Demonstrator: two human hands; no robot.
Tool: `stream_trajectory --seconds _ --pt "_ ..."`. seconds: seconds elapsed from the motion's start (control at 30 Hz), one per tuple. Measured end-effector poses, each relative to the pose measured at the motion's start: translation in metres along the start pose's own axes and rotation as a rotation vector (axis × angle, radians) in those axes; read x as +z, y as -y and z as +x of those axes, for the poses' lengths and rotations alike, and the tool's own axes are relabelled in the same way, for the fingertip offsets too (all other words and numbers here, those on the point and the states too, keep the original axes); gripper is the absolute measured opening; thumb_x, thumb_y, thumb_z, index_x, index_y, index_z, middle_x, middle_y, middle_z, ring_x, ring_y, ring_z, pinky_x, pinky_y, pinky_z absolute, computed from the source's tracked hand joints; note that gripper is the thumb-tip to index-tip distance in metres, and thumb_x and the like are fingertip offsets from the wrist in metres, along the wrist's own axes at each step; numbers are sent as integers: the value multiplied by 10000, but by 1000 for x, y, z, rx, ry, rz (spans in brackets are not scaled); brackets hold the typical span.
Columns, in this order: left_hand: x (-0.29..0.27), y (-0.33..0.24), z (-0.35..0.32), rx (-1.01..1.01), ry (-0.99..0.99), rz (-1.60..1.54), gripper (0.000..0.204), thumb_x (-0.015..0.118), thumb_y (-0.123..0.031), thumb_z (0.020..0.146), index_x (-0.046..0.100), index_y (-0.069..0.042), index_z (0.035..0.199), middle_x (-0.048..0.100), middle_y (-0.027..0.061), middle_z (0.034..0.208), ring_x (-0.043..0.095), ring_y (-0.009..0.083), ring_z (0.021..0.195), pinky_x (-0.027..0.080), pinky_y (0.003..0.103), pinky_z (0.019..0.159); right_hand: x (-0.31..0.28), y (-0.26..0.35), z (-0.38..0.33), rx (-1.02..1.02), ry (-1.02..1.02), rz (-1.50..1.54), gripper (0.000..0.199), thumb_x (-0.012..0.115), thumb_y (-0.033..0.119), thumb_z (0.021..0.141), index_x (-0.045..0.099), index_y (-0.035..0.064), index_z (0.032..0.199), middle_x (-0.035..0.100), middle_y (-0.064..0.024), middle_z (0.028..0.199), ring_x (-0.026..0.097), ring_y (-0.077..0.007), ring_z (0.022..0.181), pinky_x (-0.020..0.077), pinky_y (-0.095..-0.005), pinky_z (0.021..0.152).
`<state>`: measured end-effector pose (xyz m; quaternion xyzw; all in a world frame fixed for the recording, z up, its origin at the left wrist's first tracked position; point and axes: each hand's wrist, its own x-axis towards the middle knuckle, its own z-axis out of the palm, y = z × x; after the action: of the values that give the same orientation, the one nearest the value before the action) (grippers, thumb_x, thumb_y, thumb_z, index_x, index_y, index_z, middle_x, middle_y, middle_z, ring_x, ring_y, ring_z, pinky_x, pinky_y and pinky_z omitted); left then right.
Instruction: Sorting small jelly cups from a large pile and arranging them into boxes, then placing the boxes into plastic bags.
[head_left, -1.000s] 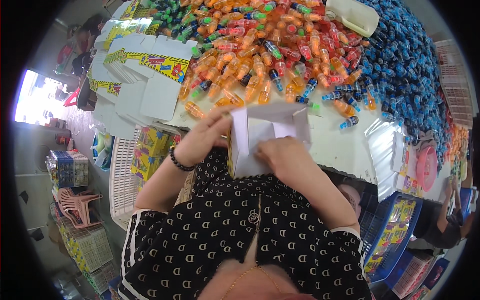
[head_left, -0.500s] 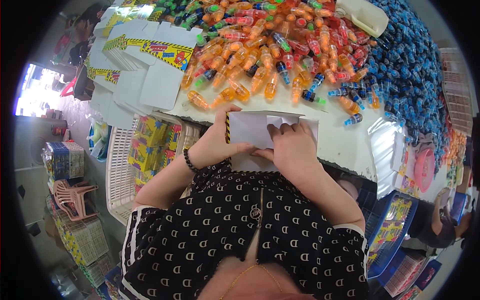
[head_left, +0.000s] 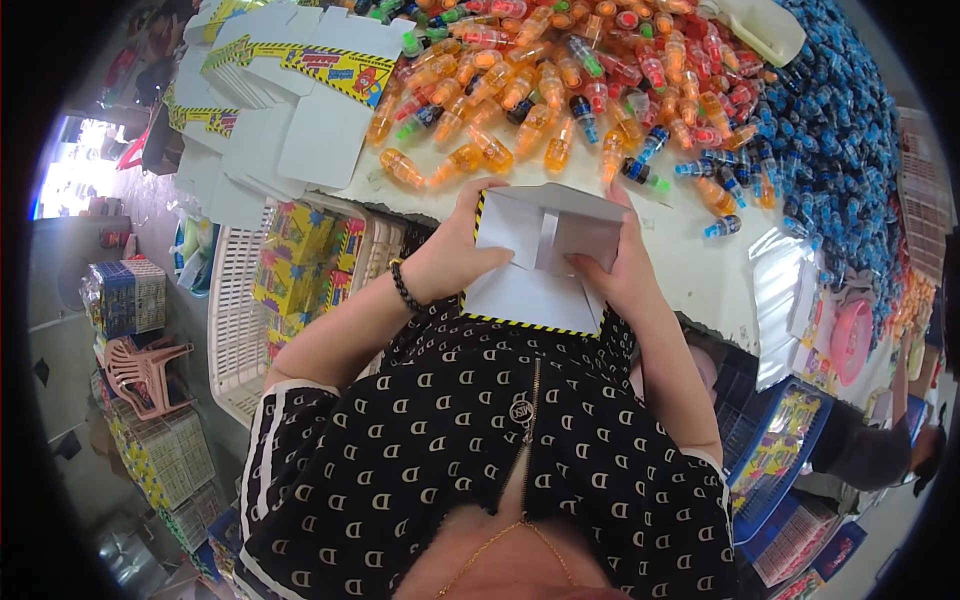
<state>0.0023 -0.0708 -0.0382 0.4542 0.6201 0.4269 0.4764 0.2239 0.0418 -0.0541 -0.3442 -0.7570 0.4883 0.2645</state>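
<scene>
Between my two hands is a small cardboard box [head_left: 525,293], white inside, with black and yellow striped edging. Its top stands open toward me, and folded white flaps show inside. My left hand [head_left: 452,252] grips the left side, thumb over the inner face and fingers hidden behind. On the opposite side my right hand [head_left: 628,262] holds the wall, its thumb reaching inside near a flap. The box is just in front of my body at the table edge.
Flattened white cartons [head_left: 325,140] lie stacked at the table's left. Small orange bottles [head_left: 490,150] are heaped ahead, blue ones [head_left: 835,150] to the right. A white basket [head_left: 240,310] of yellow boxes stands below left, a blue crate [head_left: 785,460] below right. A person [head_left: 870,450] is at far right.
My right hand has moved from inside the box to its right side. The box has opened wider and tilted, showing more of its interior.
</scene>
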Motion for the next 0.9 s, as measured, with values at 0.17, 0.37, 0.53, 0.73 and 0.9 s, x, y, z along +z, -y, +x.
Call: stream_trajectory --seconds 0.17,0.37,0.53,0.73,0.9 --pt "-6 6 4 -126 56 -56 764 647 13 754 252 -103 1397 494 124 1226 485 203 1163 402 341 996 -12 6 5 -445 390 -440 599 778 232 729 593 145 1292 339 -134 1505 357 -360 1333 303 -452 1100" --pt "-4 1 1 -100 48 31 728 602 17 764 248 -97 1391 453 143 1262 470 211 1182 391 341 1005 -20 21 12 -283 457 -255 711 806 202 678 547 172 1340 365 -130 1490 372 -366 1302 283 -475 1109" --pt "-6 0 1 3 63 116 720 576 39 763 243 -95 1387 450 143 1257 489 198 1148 394 308 994 5 30 6 -35 330 -454 791 725 294 780 358 149 1466 342 -142 1501 384 -352 1284 256 -466 1121" --pt "-7 -16 -3 -90 68 -54 716 565 55 776 255 -74 1408 446 129 1271 499 179 1132 423 302 967 4 23 10 -103 348 -644 842 687 238 825 214 112 1509 312 -161 1508 333 -363 1345 234 -460 1137" --pt "6 -93 -39 34 80 -153 706 567 27 835 241 -57 1456 437 110 1340 515 171 1155 460 327 946 -26 67 -14 -344 204 -237 845 666 82 827 177 92 1516 289 -205 1505 272 -363 1403 249 -453 1132"
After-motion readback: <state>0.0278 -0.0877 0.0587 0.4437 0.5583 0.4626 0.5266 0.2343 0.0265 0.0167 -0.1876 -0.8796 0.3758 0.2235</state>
